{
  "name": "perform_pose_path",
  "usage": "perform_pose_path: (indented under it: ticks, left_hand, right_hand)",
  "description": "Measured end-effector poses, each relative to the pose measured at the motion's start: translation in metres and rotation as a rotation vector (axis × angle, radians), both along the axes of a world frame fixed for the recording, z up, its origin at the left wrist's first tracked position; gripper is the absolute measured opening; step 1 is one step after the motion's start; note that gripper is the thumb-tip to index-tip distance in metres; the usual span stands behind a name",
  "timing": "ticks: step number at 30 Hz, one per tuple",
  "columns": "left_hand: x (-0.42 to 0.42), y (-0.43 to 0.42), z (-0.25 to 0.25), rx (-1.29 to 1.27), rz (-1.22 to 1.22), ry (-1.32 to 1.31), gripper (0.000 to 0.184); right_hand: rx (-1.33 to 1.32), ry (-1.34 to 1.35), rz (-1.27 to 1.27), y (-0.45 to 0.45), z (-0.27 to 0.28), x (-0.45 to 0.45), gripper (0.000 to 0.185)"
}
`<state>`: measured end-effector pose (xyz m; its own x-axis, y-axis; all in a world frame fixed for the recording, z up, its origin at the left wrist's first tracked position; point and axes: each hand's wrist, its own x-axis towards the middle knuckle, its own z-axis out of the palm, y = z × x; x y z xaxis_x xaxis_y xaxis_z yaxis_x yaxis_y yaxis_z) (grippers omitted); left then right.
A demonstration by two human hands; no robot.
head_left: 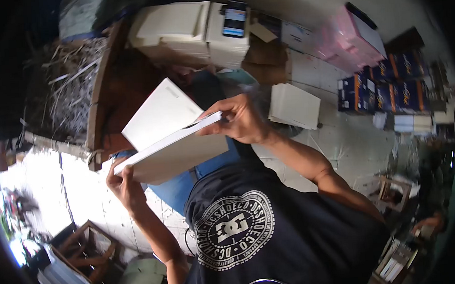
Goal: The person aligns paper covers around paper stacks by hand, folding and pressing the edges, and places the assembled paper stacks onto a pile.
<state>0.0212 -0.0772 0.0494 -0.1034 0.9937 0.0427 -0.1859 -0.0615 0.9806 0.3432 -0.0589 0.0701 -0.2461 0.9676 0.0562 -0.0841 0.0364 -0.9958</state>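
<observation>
paper stack (179, 157): state its place and how it is held.

- between the two hands, above the lap, tilted, with its right end higher. the left hand (123, 186) is closed around the lower left end, thumb on the near face. the right hand (243, 119) pinches the upper right corner. a white panel (162, 114) rises behind the block, just beyond the grip.

- your finding on handling?

- in my judgement, pressure should be equal at both ends, thumbs flat on the near face, so that sheets do not slide out of square. the narrow gap by the right fingers calls for care: a hard pinch there could crease a corner. supporting the low end from beneath would be prudent.

- items not verified?

- most left fingers are hidden behind the block. the right hand is slightly blurred. i cannot tell whether the panel is joined to the block, or whether the sheets are bound or loose. the small mark on the panel is illegible, as is the screen of the phone (234, 19), well beyond the right hand. to the right of that hand sits a pale pile (295, 106); its left edge is partly covered by the wrist.
</observation>
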Motion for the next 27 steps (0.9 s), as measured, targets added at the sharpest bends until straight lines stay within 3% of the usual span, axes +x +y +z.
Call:
perform_pose_path:
  ticks: [2,5,10,14,15,19,21,23,24,25,27]
  left_hand:
    - [-0.003,-0.003,-0.006,-0.040,-0.066,0.011,0.029]
    - [0.013,-0.009,0.009,-0.085,0.082,0.036,0.034]
    - [0.016,-0.012,0.014,-0.139,0.103,0.075,0.030]
    - [0.009,-0.017,-0.003,-0.169,0.183,0.046,0.028]
    - [0.014,-0.023,-0.009,-0.071,0.365,0.210,0.031]
    - [0.023,-0.019,0.048,0.118,-0.130,0.579,0.037]
    - [0.062,-0.016,0.080,0.271,-0.162,0.702,0.035]
    - [0.082,-0.011,0.099,0.329,-0.278,0.694,0.036]
    - [0.082,-0.008,0.092,0.334,-0.276,0.675,0.046]
    - [0.086,-0.002,0.086,0.370,-0.204,0.613,0.052]
    - [0.092,0.011,0.077,0.441,-0.054,0.493,0.065]
  right_hand:
    - [0.055,0.040,-0.018,-0.007,-0.006,0.001,0.026]
    - [0.064,0.028,-0.009,-0.014,-0.012,0.002,0.024]
    - [-0.062,0.146,-0.110,-0.025,0.000,-0.003,0.014]
    - [-0.072,0.196,-0.065,-0.026,-0.016,0.001,0.022]
    - [0.023,0.014,0.019,-0.024,-0.010,0.008,0.024]
    - [0.327,-0.755,0.225,-0.026,0.042,0.020,0.043]
    - [0.484,-0.694,0.211,-0.037,0.058,-0.001,0.044]
    - [0.327,-0.678,0.263,-0.042,0.062,0.007,0.041]
    - [0.249,-0.665,0.294,-0.043,0.063,0.012,0.039]
    - [0.368,-0.495,0.227,-0.043,0.052,0.028,0.031]
    - [0.179,-0.486,0.100,-0.055,0.037,0.077,0.026]
